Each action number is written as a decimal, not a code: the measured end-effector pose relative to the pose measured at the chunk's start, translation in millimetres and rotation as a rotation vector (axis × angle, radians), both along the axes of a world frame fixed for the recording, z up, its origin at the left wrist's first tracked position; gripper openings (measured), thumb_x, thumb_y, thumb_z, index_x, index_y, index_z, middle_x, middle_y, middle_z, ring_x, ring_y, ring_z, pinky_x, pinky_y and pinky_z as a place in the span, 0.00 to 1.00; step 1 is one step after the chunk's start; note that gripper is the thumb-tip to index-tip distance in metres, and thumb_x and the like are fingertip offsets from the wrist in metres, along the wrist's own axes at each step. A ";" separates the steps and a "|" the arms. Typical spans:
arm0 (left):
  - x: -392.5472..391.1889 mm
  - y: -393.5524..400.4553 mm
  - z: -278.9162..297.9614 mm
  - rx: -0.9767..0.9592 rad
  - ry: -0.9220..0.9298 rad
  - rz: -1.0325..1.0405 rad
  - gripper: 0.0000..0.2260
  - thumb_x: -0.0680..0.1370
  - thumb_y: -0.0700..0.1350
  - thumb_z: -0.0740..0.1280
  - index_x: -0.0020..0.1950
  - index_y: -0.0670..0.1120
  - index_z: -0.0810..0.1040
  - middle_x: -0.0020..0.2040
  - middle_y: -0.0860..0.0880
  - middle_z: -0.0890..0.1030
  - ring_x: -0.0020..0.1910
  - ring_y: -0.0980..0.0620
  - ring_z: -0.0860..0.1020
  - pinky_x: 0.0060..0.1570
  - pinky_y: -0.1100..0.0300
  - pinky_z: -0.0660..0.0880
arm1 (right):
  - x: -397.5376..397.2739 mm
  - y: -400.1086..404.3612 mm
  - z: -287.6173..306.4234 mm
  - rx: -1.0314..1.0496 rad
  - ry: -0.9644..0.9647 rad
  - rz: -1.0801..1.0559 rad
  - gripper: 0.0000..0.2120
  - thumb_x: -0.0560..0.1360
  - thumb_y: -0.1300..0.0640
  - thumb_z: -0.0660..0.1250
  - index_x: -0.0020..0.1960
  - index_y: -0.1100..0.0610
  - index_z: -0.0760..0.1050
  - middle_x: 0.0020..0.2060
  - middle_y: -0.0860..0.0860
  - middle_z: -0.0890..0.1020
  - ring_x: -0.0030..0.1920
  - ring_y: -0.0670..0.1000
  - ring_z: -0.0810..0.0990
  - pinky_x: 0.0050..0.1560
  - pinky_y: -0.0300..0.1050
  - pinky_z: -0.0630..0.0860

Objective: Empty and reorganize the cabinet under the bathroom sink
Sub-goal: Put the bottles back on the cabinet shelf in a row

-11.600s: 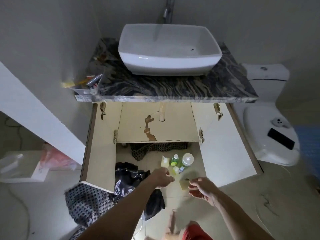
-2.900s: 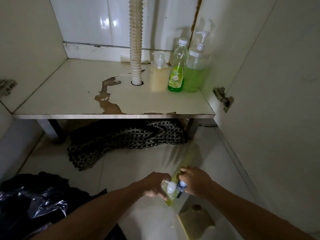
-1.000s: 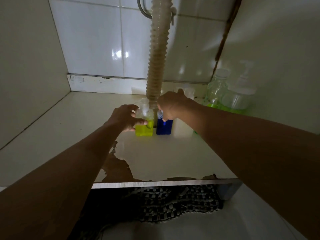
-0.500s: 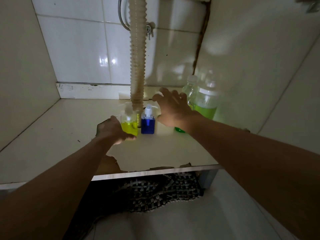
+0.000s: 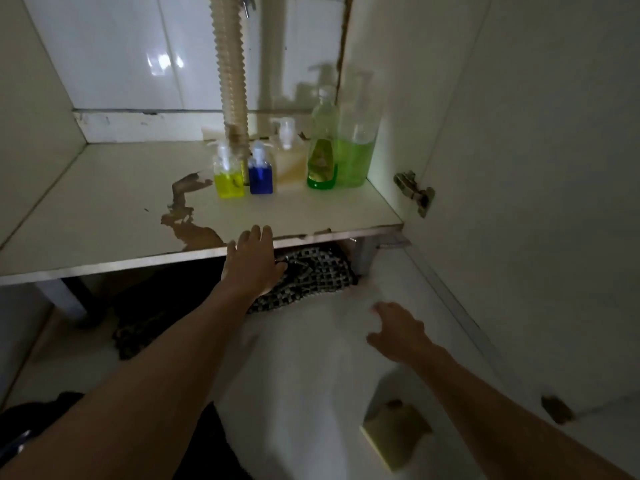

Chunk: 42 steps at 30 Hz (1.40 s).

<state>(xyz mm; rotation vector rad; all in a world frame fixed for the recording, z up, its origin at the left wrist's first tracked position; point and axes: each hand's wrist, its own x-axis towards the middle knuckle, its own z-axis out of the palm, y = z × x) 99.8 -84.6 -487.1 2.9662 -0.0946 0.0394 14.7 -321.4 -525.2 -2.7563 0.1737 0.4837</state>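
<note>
The yellow sponge (image 5: 394, 433) lies flat on the floor tiles near the bottom of the view, just in front of the open cabinet door (image 5: 540, 202). It is probably the next thing to go back: light, soft and springy, likely to squash under a pinch, so it is best taken by its two long edges. The right hand (image 5: 398, 332) hovers above the floor beyond it, fingers spread and holding nothing, apart from the sponge and nearer the cabinet. The left hand (image 5: 254, 263) is also loose and empty, its fingertips at the front edge of the shelf (image 5: 104, 216). On that shelf the yellow bottle (image 5: 228, 176) and blue bottle (image 5: 260, 174) stand upright side by side before the ribbed drain hose (image 5: 232, 74), with a pale pump bottle (image 5: 287, 157), a slim green bottle (image 5: 322, 147) and a large green pump bottle (image 5: 356, 143) to their right. A checked cloth (image 5: 311, 275) lies under the shelf.
</note>
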 end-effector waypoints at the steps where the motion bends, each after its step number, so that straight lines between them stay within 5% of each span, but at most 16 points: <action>1: -0.2 -4.6 -1.6 0.033 0.018 -0.004 0.36 0.78 0.55 0.63 0.78 0.41 0.49 0.78 0.40 0.53 0.76 0.41 0.54 0.73 0.44 0.55 | -14.7 -8.9 -12.1 -0.008 0.051 -0.023 0.27 0.77 0.49 0.63 0.73 0.53 0.60 0.70 0.53 0.66 0.69 0.54 0.67 0.68 0.50 0.63; 7: 10.8 -9.6 -2.9 0.079 0.051 0.028 0.37 0.78 0.56 0.63 0.78 0.42 0.46 0.79 0.41 0.47 0.77 0.40 0.48 0.74 0.41 0.48 | -93.0 -29.9 -71.6 -0.009 0.199 -0.079 0.24 0.73 0.44 0.63 0.65 0.52 0.67 0.63 0.51 0.74 0.62 0.53 0.74 0.63 0.50 0.69; 17: 6.9 10.9 -39.5 0.099 0.025 -0.006 0.40 0.78 0.56 0.64 0.79 0.45 0.43 0.79 0.44 0.44 0.78 0.43 0.43 0.74 0.40 0.46 | -118.4 -20.9 -107.2 -0.237 0.139 -0.009 0.41 0.65 0.37 0.68 0.71 0.51 0.58 0.65 0.53 0.66 0.65 0.58 0.68 0.66 0.57 0.61; 21: 6.0 10.0 -44.0 0.091 -0.007 0.001 0.39 0.78 0.55 0.64 0.79 0.45 0.43 0.79 0.44 0.44 0.78 0.44 0.43 0.75 0.40 0.46 | -112.2 -22.5 -105.1 -0.242 0.187 -0.039 0.36 0.67 0.40 0.67 0.69 0.52 0.60 0.62 0.54 0.69 0.61 0.59 0.72 0.62 0.54 0.65; 25: 6.8 13.7 -46.1 0.106 -0.030 -0.015 0.39 0.78 0.54 0.64 0.79 0.45 0.42 0.79 0.44 0.44 0.78 0.44 0.43 0.75 0.41 0.45 | -74.2 -22.9 -81.1 0.133 0.285 -0.279 0.43 0.60 0.38 0.71 0.69 0.53 0.60 0.63 0.55 0.72 0.60 0.57 0.74 0.63 0.51 0.68; 27: 6.2 14.3 -49.6 0.126 -0.051 -0.017 0.39 0.78 0.54 0.63 0.79 0.45 0.42 0.79 0.44 0.44 0.78 0.44 0.43 0.75 0.42 0.46 | -41.8 -21.9 -59.0 0.413 0.260 -0.379 0.46 0.59 0.41 0.74 0.70 0.56 0.60 0.62 0.56 0.75 0.54 0.54 0.77 0.52 0.47 0.75; 29: 5.5 12.9 -53.8 0.161 -0.079 -0.011 0.39 0.78 0.54 0.63 0.78 0.45 0.41 0.79 0.43 0.43 0.78 0.43 0.43 0.75 0.42 0.47 | -1.9 -17.7 -28.0 0.611 0.183 -0.386 0.38 0.67 0.47 0.74 0.68 0.58 0.60 0.59 0.57 0.76 0.49 0.53 0.78 0.40 0.43 0.75; 31: 4.9 10.6 -56.2 0.193 -0.099 -0.002 0.39 0.78 0.52 0.63 0.78 0.44 0.40 0.79 0.42 0.42 0.78 0.43 0.43 0.75 0.42 0.46 | 41.0 -10.3 10.1 0.651 0.054 -0.312 0.33 0.68 0.48 0.73 0.66 0.57 0.61 0.58 0.55 0.76 0.49 0.52 0.78 0.40 0.41 0.75; 34: 5.1 8.3 -57.4 0.226 -0.094 0.006 0.41 0.77 0.52 0.63 0.78 0.43 0.38 0.79 0.42 0.41 0.78 0.43 0.42 0.74 0.43 0.45 | 103.7 8.2 62.1 0.475 -0.201 -0.137 0.38 0.61 0.42 0.74 0.63 0.58 0.65 0.58 0.54 0.74 0.54 0.53 0.76 0.44 0.44 0.76; 36: 5.3 8.6 -58.7 0.237 -0.109 0.003 0.40 0.78 0.53 0.62 0.78 0.43 0.38 0.79 0.42 0.41 0.78 0.43 0.42 0.74 0.43 0.45 | 136.0 25.2 90.9 0.237 -0.322 -0.048 0.43 0.59 0.34 0.70 0.65 0.56 0.63 0.61 0.55 0.71 0.60 0.56 0.73 0.58 0.53 0.73; 38: 5.5 8.7 -60.3 0.236 -0.115 0.011 0.40 0.78 0.54 0.61 0.78 0.44 0.38 0.79 0.42 0.40 0.78 0.44 0.41 0.74 0.43 0.44 | 162.9 38.5 106.3 0.068 -0.365 -0.023 0.46 0.61 0.30 0.67 0.69 0.56 0.60 0.65 0.56 0.67 0.65 0.59 0.69 0.67 0.59 0.64; 42: 6.1 6.8 -61.9 0.220 -0.107 0.015 0.40 0.78 0.55 0.60 0.78 0.44 0.37 0.79 0.42 0.39 0.78 0.43 0.40 0.74 0.43 0.43 | 193.8 43.2 72.8 -0.117 -0.251 0.002 0.42 0.70 0.36 0.64 0.73 0.58 0.54 0.70 0.59 0.63 0.69 0.62 0.64 0.69 0.60 0.58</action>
